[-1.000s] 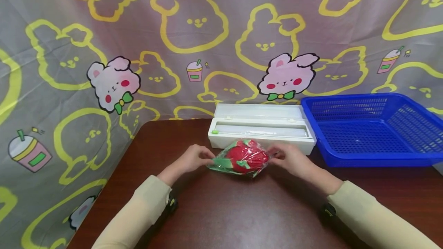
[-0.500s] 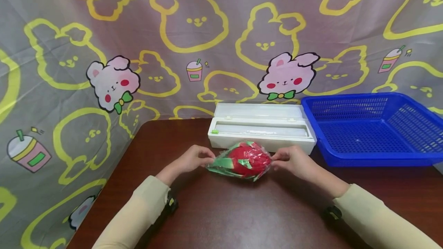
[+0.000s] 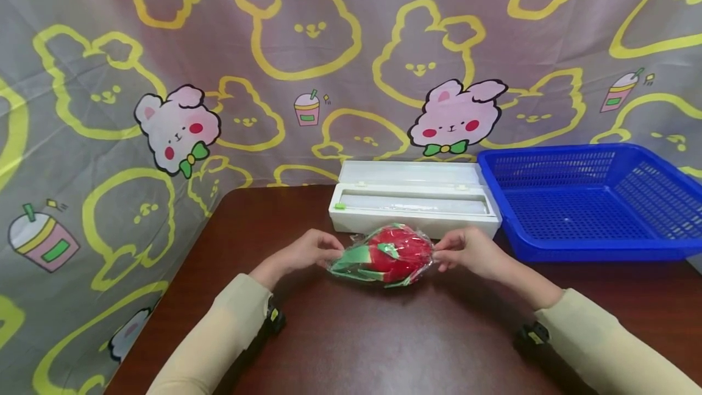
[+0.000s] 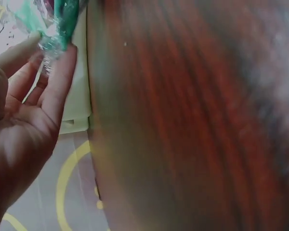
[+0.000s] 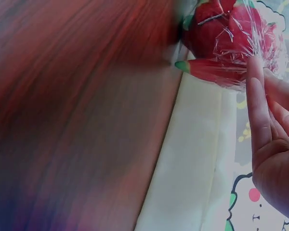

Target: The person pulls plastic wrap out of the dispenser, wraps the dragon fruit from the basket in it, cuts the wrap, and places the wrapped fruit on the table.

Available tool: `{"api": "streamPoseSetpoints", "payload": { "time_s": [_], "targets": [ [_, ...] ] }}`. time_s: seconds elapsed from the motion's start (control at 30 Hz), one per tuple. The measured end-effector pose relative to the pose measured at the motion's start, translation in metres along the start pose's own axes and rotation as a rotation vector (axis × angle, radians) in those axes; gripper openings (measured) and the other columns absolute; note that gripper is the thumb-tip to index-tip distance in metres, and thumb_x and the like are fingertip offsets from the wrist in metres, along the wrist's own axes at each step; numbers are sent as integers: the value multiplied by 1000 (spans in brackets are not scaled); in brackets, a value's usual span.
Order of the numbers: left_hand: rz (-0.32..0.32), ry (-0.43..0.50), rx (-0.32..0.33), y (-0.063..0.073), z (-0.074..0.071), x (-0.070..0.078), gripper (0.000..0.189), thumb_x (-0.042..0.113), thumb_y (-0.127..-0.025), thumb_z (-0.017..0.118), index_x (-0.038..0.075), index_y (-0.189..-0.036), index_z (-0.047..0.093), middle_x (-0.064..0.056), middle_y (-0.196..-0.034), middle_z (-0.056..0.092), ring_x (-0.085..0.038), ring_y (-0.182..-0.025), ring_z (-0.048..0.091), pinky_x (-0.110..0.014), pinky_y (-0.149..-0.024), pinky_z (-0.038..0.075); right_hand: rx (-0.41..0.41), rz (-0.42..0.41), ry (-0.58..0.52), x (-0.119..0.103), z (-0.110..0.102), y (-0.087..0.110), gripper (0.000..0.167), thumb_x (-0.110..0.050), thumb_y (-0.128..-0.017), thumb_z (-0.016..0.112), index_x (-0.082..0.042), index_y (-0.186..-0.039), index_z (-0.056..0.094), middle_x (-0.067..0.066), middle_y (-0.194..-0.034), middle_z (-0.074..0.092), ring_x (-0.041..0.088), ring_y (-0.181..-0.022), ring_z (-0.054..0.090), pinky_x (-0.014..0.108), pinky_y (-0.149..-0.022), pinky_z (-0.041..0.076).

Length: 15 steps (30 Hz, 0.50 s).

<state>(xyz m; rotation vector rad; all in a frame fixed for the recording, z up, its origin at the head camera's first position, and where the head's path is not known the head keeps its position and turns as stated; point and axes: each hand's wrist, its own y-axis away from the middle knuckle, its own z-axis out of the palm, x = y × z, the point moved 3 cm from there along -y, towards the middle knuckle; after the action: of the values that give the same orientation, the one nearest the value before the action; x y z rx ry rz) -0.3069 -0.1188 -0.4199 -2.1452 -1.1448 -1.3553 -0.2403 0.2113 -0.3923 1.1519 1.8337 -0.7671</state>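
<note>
A red dragon fruit (image 3: 403, 255) with green scales lies on its side between both hands, wrapped in clear, crinkled cling film (image 5: 231, 33). At its green, leafy end my left hand (image 3: 309, 250) pinches a twisted tail of the film, seen between thumb and fingers in the left wrist view. My right hand (image 3: 473, 253) pinches the gathered film at the round red end, its fingertips right against the fruit. Just behind stands a white cling film dispenser (image 3: 414, 224), lid up, with a film roll (image 3: 411, 203) inside and a small green slider (image 3: 340, 206) at its left.
A blue perforated plastic basket (image 3: 603, 252) stands at the back right, beside the dispenser. The dark brown wooden table (image 3: 378, 346) reaches back to a grey curtain (image 3: 329, 11) printed with cartoon rabbits.
The dragon fruit has turned about its long axis, so its green scales sit differently. My right hand has moved slightly right; both hands keep hold of the film ends.
</note>
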Motion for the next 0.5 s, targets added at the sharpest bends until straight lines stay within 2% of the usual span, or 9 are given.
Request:
{"api": "streamPoseSetpoints", "payload": {
  "time_s": [0.07,0.13,0.23,0.27,0.3,0.37,0.5],
  "targets": [
    [23,-67,10,-1,-1,2,12,10,-91,68,0,-97,72,-3,-83,68,-15,-69,60,-34,-64,55,4,0,-1,-2,0,-1,10,-3,-89,69,7,-91,70,19,-81,70,24,-67,68,43,-64,57],
    [53,-185,35,-1,-1,5,10,12,-91,69,4,-97,73,0,-85,68,-14,-71,59,-32,-66,53,9,1,-3,-4,0,-3,10,-3,-89,68,6,-91,71,20,-82,70,25,-67,69,44,-65,57],
    [90,-338,99,1,-2,11,11,14,-89,72,10,-100,73,5,-91,68,-12,-81,60,-31,-75,50,15,5,-3,-7,1,-5,9,-2,-89,68,6,-90,71,22,-83,70,26,-67,68,46,-65,57],
    [98,-361,124,3,-2,14,13,14,-89,72,11,-101,73,6,-93,69,-12,-85,61,-31,-79,50,18,7,-2,-8,1,-5,9,-2,-89,68,6,-90,71,22,-83,70,26,-67,68,46,-65,57],
    [111,-361,147,5,-1,17,14,14,-89,72,11,-103,72,5,-96,69,-12,-89,61,-32,-83,50,21,10,1,-8,2,-5,8,-2,-89,68,6,-89,71,22,-83,70,25,-67,68,46,-65,57],
    [129,-303,180,9,-1,22,19,15,-90,72,10,-107,71,2,-101,69,-13,-96,63,-34,-87,50,30,21,3,-8,2,-5,8,-1,-90,67,6,-89,71,21,-82,70,25,-66,68,45,-64,57],
    [137,-148,174,15,6,30,32,25,-88,74,9,-115,69,0,-105,70,-14,-97,65,-34,-86,52,45,39,-4,-7,3,-4,8,0,-90,67,6,-88,71,21,-82,70,27,-66,68,44,-63,57]
  ]
}}
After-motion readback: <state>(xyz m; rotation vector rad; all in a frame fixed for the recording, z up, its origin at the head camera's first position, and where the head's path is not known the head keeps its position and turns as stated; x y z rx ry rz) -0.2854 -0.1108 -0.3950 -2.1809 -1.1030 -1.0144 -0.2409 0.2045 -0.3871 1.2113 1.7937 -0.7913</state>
